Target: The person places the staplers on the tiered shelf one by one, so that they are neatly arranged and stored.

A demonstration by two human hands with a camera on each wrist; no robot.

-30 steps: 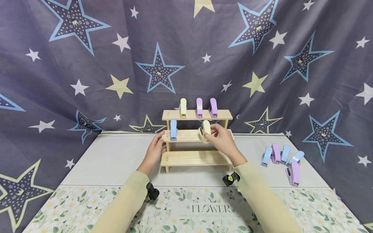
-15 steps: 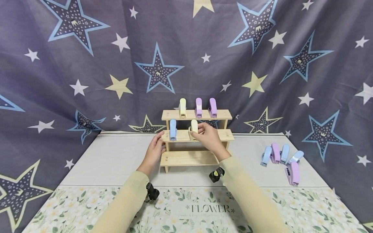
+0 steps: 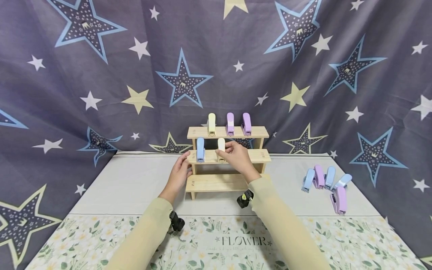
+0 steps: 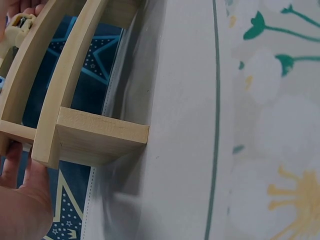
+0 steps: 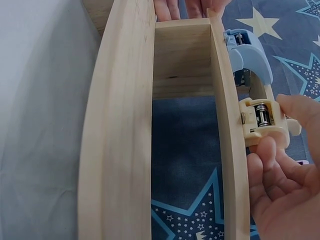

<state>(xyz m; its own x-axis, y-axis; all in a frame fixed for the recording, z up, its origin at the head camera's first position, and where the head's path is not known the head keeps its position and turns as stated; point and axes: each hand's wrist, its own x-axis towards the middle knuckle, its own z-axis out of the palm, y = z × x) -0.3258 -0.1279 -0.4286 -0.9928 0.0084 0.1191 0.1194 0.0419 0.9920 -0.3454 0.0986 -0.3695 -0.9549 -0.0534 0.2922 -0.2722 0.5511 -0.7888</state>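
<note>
A three-step wooden rack (image 3: 209, 182) stands on the table. My left hand (image 3: 179, 172) holds the left end of its middle step, fingertips against the wood. On that step, a cream stapler (image 3: 221, 146) stands upright, pinched between thumb and fingers of my right hand (image 3: 237, 157). In the right wrist view, the cream stapler (image 5: 262, 120) is at the step's edge, beside a blue stapler (image 5: 252, 57). The blue stapler (image 3: 200, 149) is left of it in the head view. On the top step stand a yellow stapler (image 3: 211, 123) and two purple staplers (image 3: 230, 123).
Several loose blue and purple staplers lie grouped on the right of the table, among them a purple stapler (image 3: 341, 200) and a blue stapler (image 3: 308, 180). A floral cloth (image 3: 216, 240) covers the front, and a star-patterned curtain (image 3: 111, 75) hangs behind the rack.
My right hand has moved left along the middle step with the cream stapler, bringing it nearer the blue one. The stapler now stands straighter. My left hand has stayed in place.
</note>
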